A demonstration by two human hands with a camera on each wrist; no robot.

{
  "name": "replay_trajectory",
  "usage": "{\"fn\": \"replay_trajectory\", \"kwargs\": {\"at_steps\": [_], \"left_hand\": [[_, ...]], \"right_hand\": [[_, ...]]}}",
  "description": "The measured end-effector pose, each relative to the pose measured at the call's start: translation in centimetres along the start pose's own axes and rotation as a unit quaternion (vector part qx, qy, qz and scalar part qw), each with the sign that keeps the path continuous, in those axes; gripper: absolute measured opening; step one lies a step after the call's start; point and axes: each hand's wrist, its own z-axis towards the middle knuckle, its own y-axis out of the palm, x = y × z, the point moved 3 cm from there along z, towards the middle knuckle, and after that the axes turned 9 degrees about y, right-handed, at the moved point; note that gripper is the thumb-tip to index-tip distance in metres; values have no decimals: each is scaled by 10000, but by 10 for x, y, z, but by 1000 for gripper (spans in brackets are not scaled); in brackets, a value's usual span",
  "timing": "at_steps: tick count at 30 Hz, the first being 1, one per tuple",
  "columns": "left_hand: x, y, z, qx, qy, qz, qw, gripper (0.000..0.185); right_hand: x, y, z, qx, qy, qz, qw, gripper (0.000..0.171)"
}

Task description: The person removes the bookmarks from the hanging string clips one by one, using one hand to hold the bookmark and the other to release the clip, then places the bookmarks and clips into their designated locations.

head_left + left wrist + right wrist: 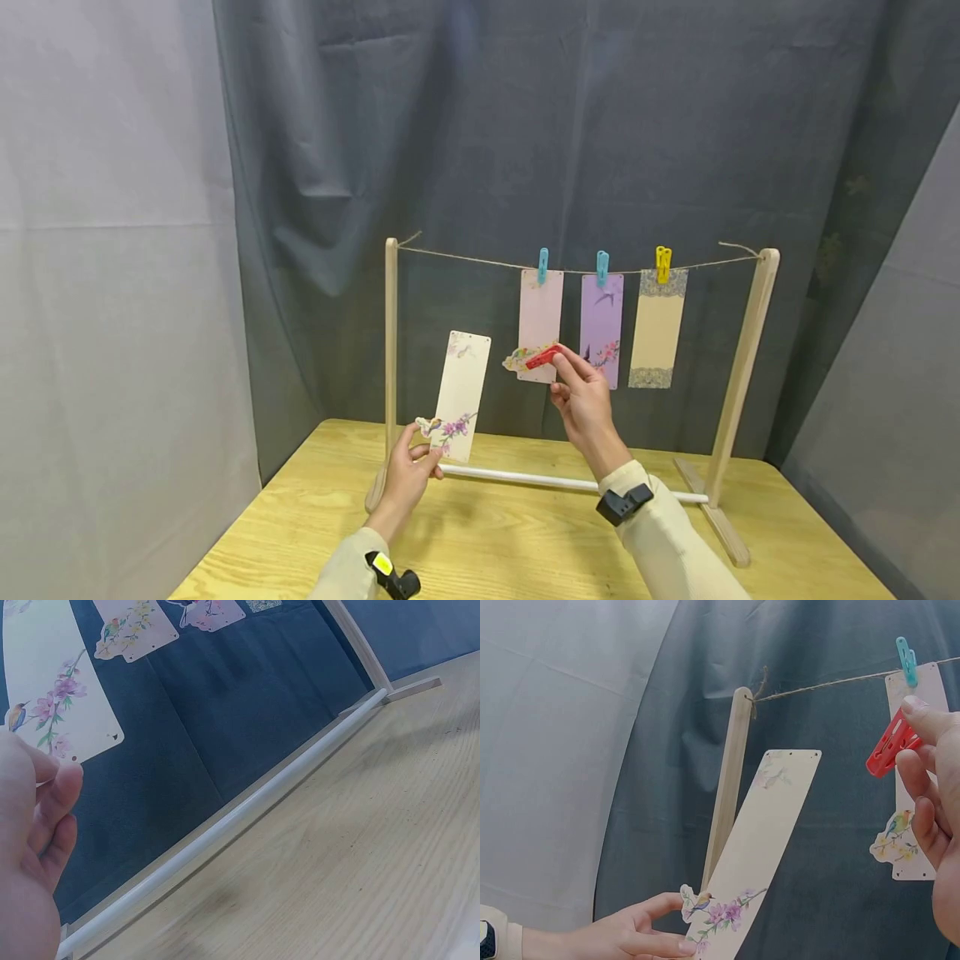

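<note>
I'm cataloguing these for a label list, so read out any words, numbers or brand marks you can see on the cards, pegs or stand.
There is no readable text in any view.
The cream bookmark in the left hand shows only a bird and blossoms.
The red peg in the right hand is unmarked.
The hanging cards carry pictures and patterns only.

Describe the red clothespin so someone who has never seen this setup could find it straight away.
Start at the wooden rack on the table, with twine strung between its posts. Three cards hang there from two blue pegs and a yellow peg. The red clothespin is below the twine, pinched in the right hand: the only red one, and off the line.
</note>
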Motion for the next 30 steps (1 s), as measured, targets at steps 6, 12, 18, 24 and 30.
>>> {"fn": "replay_trajectory", "kwargs": {"at_steps": [6, 12, 18, 24, 30], "left_hand": [[-1, 0, -10, -4, -49, -51, 10000, 65], [-4, -3, -20, 57, -238, -2, 9997, 61], [-9, -8, -28, 91, -291, 134, 9994, 59], [-14, -12, -34, 88, -269, 192, 9994, 64], [-15, -15, -39, 128, -310, 151, 9993, 69]], "right_hand": [[3, -11, -9, 79, 68, 115, 9999, 54], [6, -22, -15, 122, 99, 268, 9995, 58], [11, -33, -17, 255, 236, 264, 9990, 58], [16, -42, -20, 337, 314, 242, 9986, 56], [21, -49, -23, 378, 328, 285, 9983, 56]]}}
